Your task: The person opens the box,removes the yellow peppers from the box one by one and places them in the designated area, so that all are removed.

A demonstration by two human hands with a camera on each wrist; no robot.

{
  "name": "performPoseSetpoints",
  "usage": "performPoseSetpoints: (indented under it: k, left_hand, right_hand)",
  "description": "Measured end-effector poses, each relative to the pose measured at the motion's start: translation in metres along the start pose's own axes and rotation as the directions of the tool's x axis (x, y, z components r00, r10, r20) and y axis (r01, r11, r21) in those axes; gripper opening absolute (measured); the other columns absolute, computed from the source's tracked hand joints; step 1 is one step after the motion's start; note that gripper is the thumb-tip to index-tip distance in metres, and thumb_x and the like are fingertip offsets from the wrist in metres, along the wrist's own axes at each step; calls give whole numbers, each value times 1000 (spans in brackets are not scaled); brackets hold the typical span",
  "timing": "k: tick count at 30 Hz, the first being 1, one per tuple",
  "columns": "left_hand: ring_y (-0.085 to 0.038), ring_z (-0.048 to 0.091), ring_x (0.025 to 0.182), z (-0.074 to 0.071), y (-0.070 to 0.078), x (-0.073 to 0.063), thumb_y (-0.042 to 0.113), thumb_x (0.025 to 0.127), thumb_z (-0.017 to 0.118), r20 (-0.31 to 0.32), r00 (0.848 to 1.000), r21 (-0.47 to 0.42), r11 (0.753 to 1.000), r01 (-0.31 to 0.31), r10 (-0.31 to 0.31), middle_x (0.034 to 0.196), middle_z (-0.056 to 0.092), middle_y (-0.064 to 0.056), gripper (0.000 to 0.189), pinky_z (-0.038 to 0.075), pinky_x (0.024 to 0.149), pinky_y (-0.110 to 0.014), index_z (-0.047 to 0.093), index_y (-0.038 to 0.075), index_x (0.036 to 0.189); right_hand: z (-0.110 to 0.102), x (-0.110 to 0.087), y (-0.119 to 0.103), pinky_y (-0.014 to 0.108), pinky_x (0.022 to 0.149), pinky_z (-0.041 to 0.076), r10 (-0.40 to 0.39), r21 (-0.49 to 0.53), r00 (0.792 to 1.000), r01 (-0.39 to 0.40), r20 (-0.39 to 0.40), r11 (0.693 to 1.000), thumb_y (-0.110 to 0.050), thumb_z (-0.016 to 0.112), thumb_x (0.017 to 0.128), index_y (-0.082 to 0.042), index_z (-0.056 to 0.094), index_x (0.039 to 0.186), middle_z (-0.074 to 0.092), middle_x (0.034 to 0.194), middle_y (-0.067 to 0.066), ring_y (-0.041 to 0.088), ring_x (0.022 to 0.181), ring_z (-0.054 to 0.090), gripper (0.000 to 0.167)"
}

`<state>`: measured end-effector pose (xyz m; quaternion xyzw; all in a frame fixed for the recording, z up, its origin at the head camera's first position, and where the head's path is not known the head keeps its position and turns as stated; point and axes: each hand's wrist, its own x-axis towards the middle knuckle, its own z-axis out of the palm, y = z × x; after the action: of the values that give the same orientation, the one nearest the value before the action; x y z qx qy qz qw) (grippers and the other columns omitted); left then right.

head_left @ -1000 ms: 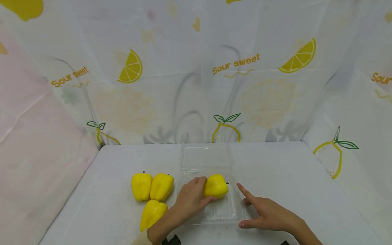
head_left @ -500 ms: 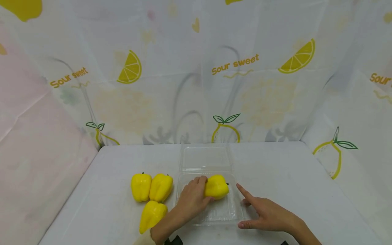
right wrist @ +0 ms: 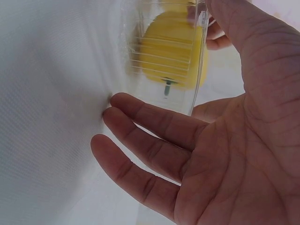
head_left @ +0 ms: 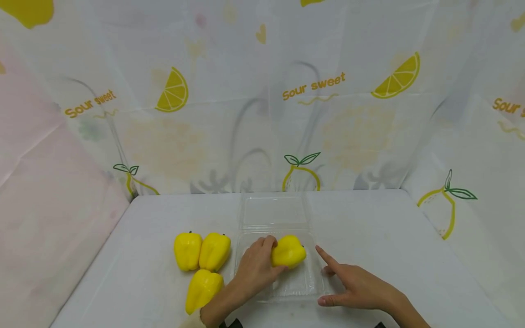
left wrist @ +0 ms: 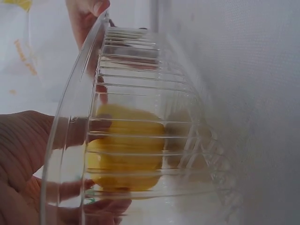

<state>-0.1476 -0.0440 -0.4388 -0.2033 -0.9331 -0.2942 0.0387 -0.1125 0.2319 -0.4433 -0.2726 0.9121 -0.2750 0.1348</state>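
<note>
A yellow bell pepper (head_left: 289,252) lies on its side within the base of a clear plastic clamshell box (head_left: 293,289), its stem end to the right. My left hand (head_left: 256,264) reaches over the box's left side and holds the pepper's left end between thumb and fingers. Through the ribbed wall in the left wrist view, the pepper (left wrist: 129,150) shows with fingers on both sides of it. At the box's right side is my right hand (head_left: 357,284), fingers extended and spread. In the right wrist view its fingertips (right wrist: 124,101) are by the white tabletop, next to the box wall.
Three more yellow bell peppers stand in a group left of the box: one far left (head_left: 188,251), one beside it (head_left: 215,252), one nearer (head_left: 203,290), partly behind the left forearm. The box's lid (head_left: 275,212) lies folded back. A printed cloth (head_left: 254,114) hangs behind the white table (head_left: 369,228).
The pepper has turned slightly under the left hand, its stem now less visible in the head view. The right hand has stayed by the box. The head view has shifted a little.
</note>
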Motion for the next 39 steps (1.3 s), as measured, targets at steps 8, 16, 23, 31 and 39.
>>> performPoseSetpoints:
  k: [8,16,23,31,39]
  left_hand:
    - [-14,56,81,-4,0,-3,29,71,90,-26,1000,-51,999,10,-11,96,61,-4,51,49,70,-30,59,9,106]
    - [-12,53,77,-7,1,-8,28,69,92,-35,999,-85,996,16,-19,94,60,-2,51,47,66,-26,59,10,103]
    - [-11,51,76,-14,-1,-13,29,70,91,-28,999,-131,991,39,-43,93,57,1,50,45,65,-24,58,12,104]
    - [-16,56,82,-19,-6,-21,31,70,91,4,997,-195,978,73,-74,97,58,2,51,48,68,-25,58,14,105]
    - [-15,56,85,-28,-9,-28,34,69,91,-31,997,-225,972,61,-70,99,59,3,53,49,71,-25,58,13,105]
  right_hand:
    - [-1,-1,-2,47,90,49,3,5,1000,-3,3,1000,-64,65,84,-17,7,159,64,120,-4,18,108,60,106]
    - [-1,-2,-1,47,90,49,16,7,1000,-16,7,1000,-65,65,84,-15,9,159,63,120,-4,17,108,60,107]
    - [-1,-1,-1,46,90,49,1,-3,1000,-1,-1,1000,-64,66,84,-14,9,159,64,120,-3,17,107,60,107]
    - [-2,-1,-2,46,90,49,-6,8,1000,6,1,1000,-62,66,85,-15,9,159,64,121,-2,18,108,60,106]
    - [-1,-1,-1,46,90,49,4,3,1000,-4,2,1000,-64,65,84,-15,9,159,64,121,-3,17,109,60,106]
